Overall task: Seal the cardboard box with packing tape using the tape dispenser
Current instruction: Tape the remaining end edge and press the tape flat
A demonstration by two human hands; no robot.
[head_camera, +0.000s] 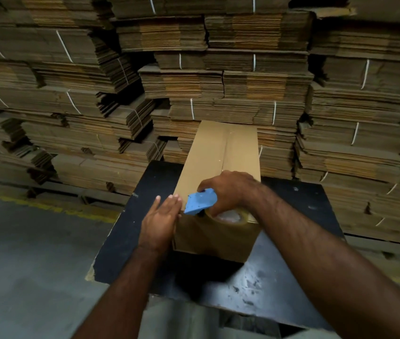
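Note:
A long brown cardboard box (214,155) lies on a black table (130,231), its flaps closed and a centre seam running away from me. My right hand (228,192) grips a blue tape dispenser (200,201) holding a roll of clear packing tape (230,217), pressed at the near end of the box top. My left hand (163,217) rests flat, fingers together, against the box's near left side.
Tall stacks of flattened cardboard sheets (194,77) tied with white string fill the whole background right behind the table. Grey concrete floor (22,265) with a yellow line (47,206) lies to the left.

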